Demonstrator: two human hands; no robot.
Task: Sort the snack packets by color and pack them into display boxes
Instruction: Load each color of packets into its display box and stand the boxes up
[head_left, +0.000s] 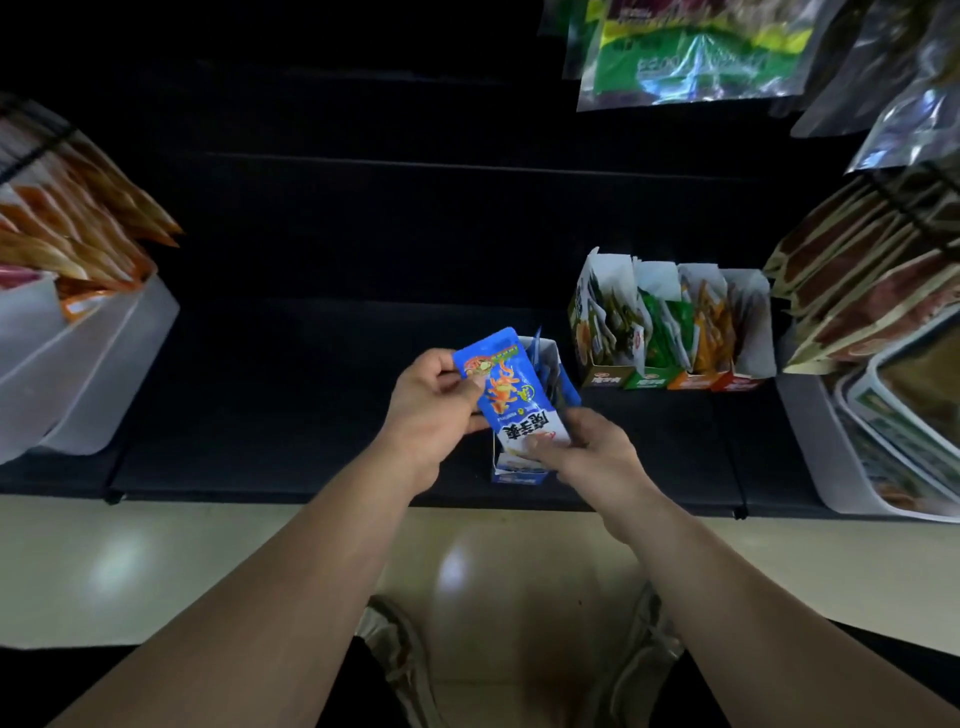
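Directly above the blue display box (546, 358), a blue snack packet (501, 400) is held at both ends. The left hand (428, 410) grips its upper end with curled fingers; the right hand (589, 452) pinches its white lower end. Four filled boxes (675, 332) stand right of the blue display box.

Blue packet (501, 395): large black Chinese characters on its white end, upside down to the camera, not legible. Display boxes (675, 382): white front lettering, too small to read. Green bag (691, 57): print blurred.
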